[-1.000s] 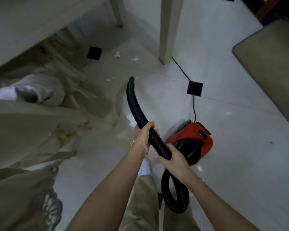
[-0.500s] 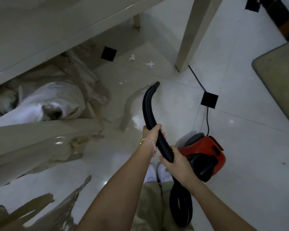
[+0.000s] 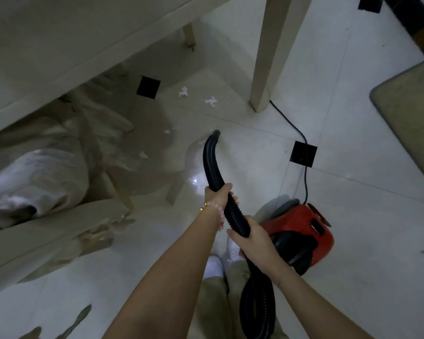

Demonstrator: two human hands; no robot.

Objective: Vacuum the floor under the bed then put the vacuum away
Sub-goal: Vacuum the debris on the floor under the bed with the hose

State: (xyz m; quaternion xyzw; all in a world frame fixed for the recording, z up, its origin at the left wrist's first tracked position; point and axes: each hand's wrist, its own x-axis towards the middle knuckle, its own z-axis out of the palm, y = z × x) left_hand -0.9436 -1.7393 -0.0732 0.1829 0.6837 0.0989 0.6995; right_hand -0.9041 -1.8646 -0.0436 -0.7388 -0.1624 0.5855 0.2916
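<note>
I see the black ribbed hose (image 3: 212, 162) rising from the red vacuum (image 3: 301, 231), fingers of the right hand (image 3: 251, 237) curled round it nearest the vacuum, the left hand (image 3: 218, 194) wrapped round it farther out. White paper scraps (image 3: 211, 102) lie beyond. It looks light and bendy; I would grip close to the open end

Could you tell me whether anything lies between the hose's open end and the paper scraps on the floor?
Nothing visible does: only bare floor separates the hose tip from the scraps. The bed leg stands to the right of that path.
</note>
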